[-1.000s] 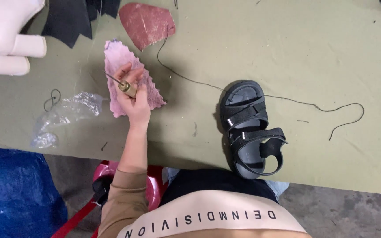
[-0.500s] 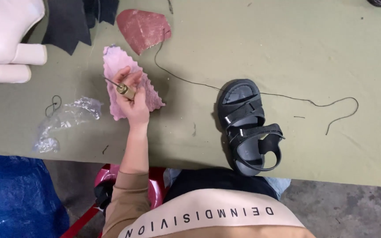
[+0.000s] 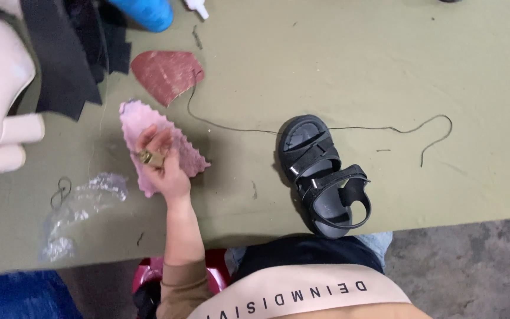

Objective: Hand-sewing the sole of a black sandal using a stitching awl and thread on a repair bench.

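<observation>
Your left hand [image 3: 163, 168] pinches a small brass-coloured tool [image 3: 149, 158] and rests on the pink scalloped cloth [image 3: 149, 142], whose long axis runs away from you towards the upper left, while the black sandal [image 3: 323, 174] lies well apart to your right and your right hand is out of view.

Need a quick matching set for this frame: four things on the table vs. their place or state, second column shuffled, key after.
1. black sandal
2. pink cloth
3. reddish-brown piece
4. clear plastic wrap

A. crumpled, at the table's left
B. under the left hand
C. at the near table edge
D. beyond the cloth, a dark cord end beside it

Pairs: 1-C, 2-B, 3-D, 4-A
</observation>
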